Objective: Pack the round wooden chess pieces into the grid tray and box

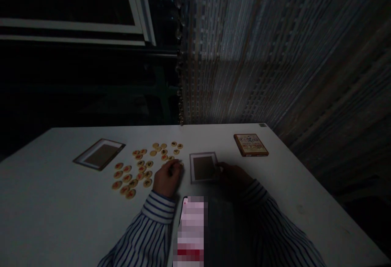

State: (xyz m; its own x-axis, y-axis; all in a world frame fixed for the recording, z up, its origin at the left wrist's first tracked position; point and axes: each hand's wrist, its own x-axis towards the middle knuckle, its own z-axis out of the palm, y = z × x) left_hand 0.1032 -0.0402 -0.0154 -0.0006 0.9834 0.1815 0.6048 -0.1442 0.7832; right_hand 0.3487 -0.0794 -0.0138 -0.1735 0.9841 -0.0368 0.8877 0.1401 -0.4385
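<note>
My left hand (166, 178) rests at the right side of the scattered Chinese chess pieces (141, 169), its fingers curled. Whatever those fingers hold, if anything, is hidden. The pieces are pale round discs with red or black characters. In front of me, between my hands, lies a shallow box half (203, 167) with a white inner border and brown bottom. My right hand (234, 176), in deep shadow, grips this box half by its right edge.
A similar open box half (100, 154) lies at the left. A closed box with printed characters (251, 144) sits at the back right of the white table (61, 214). A lit phone (191, 228) is near me. A string curtain (232, 55) hangs behind the table.
</note>
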